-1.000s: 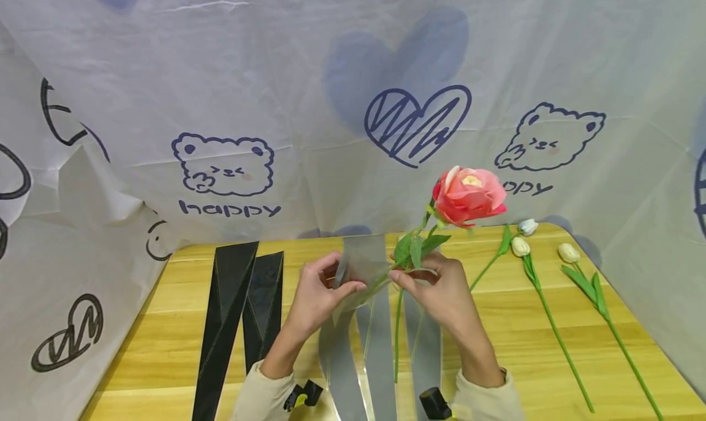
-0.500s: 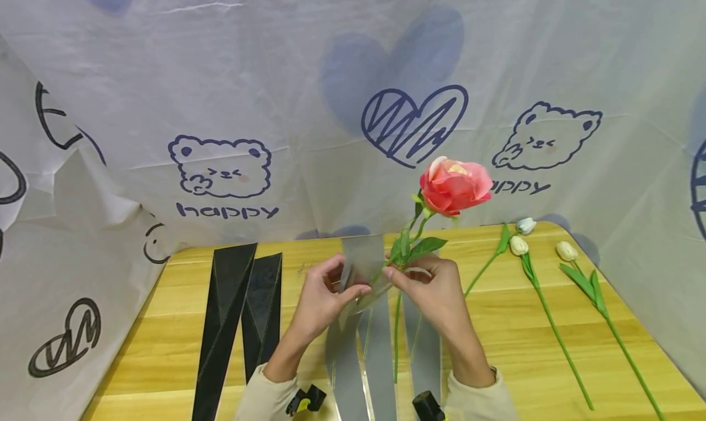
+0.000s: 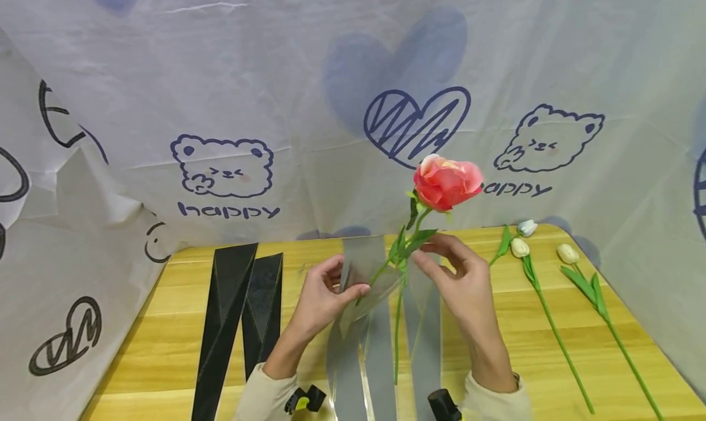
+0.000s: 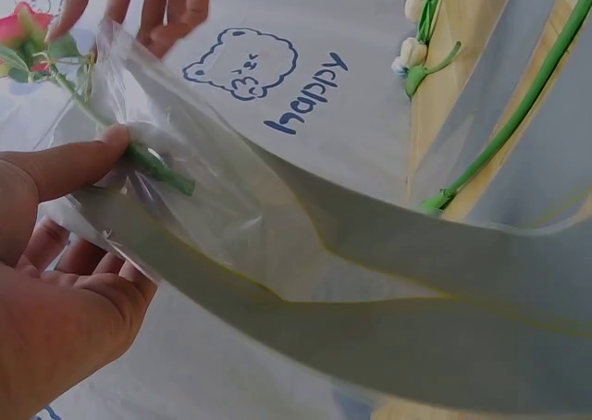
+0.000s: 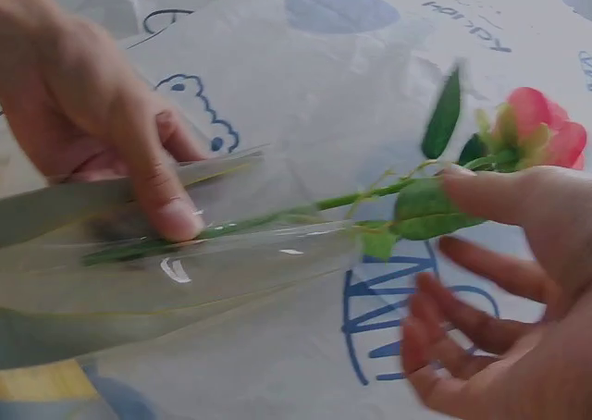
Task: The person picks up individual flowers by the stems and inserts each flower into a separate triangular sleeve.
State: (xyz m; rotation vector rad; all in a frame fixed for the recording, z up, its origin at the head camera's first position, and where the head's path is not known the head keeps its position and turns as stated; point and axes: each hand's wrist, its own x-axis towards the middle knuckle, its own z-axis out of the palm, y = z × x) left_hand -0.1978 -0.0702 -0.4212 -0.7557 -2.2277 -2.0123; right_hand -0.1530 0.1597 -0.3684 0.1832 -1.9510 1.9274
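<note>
Over the wooden table [image 3: 138, 360], you're holding up a grey sleeve [image 3: 343, 366], the pink rose [image 3: 448, 183] leaning with its stem [image 3: 379, 273] at the upper end. Your left hand [image 3: 317, 301] is pinching sleeve and stem; your right hand [image 3: 463, 280] is hovering at the leaves [image 3: 423, 239], fingers loosely parted, gripping nothing.

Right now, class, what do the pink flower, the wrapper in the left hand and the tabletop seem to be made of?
Pink flower: perhaps matte fabric, given its soft shading with little shine; unsure.
Wrapper: likely glossy plastic film; it catches glints and the stem shows through it.
Tabletop: wood or wood-look laminate, seemingly smooth; grain streaks run across it.
</note>
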